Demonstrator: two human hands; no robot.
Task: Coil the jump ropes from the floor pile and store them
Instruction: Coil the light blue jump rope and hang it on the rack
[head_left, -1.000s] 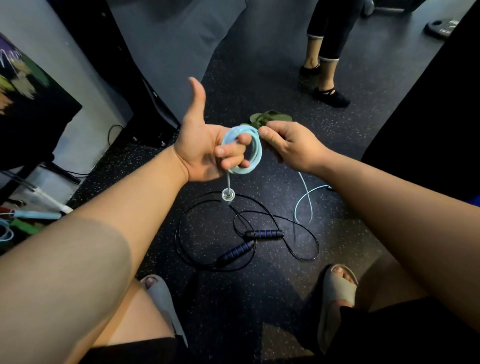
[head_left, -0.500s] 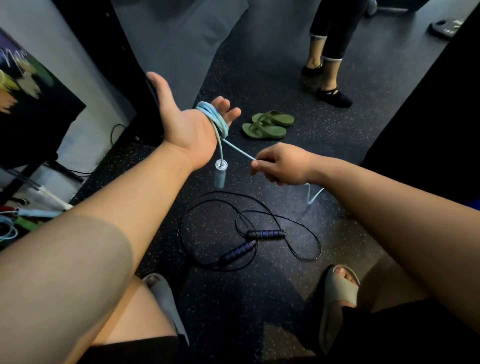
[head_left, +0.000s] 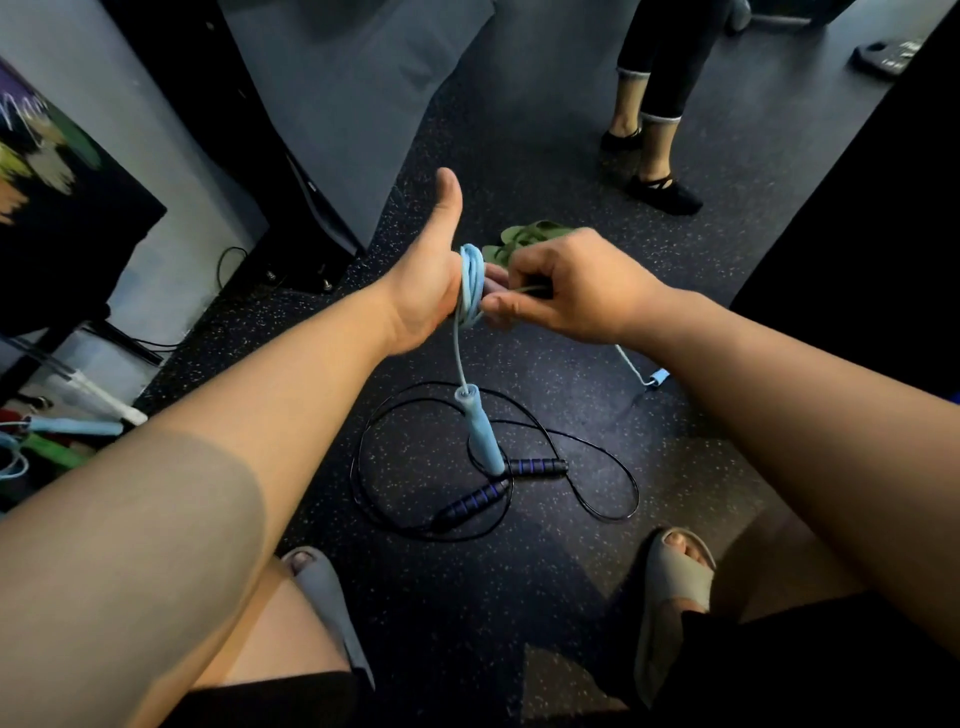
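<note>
A light blue jump rope (head_left: 471, 283) is wound in several loops around the fingers of my left hand (head_left: 428, 280), thumb up. One blue handle (head_left: 480, 434) hangs down from the coil. My right hand (head_left: 563, 288) pinches the free strand right beside the coil; the rest of it trails under my wrist to the second blue handle (head_left: 658, 378) near the floor. A black jump rope (head_left: 602, 483) with dark blue-striped handles (head_left: 475, 501) lies loose on the floor below my hands.
Green flip-flops (head_left: 524, 236) lie behind my hands. Another person's legs (head_left: 652, 104) stand at the back right. More ropes and handles (head_left: 72, 426) lie at the left by the wall. My feet in grey slides (head_left: 670, 582) frame the black rope.
My right hand swung out to the right with the strand, then came back to the left hand, laying on another loop. The hanging handle now dangles lower.
</note>
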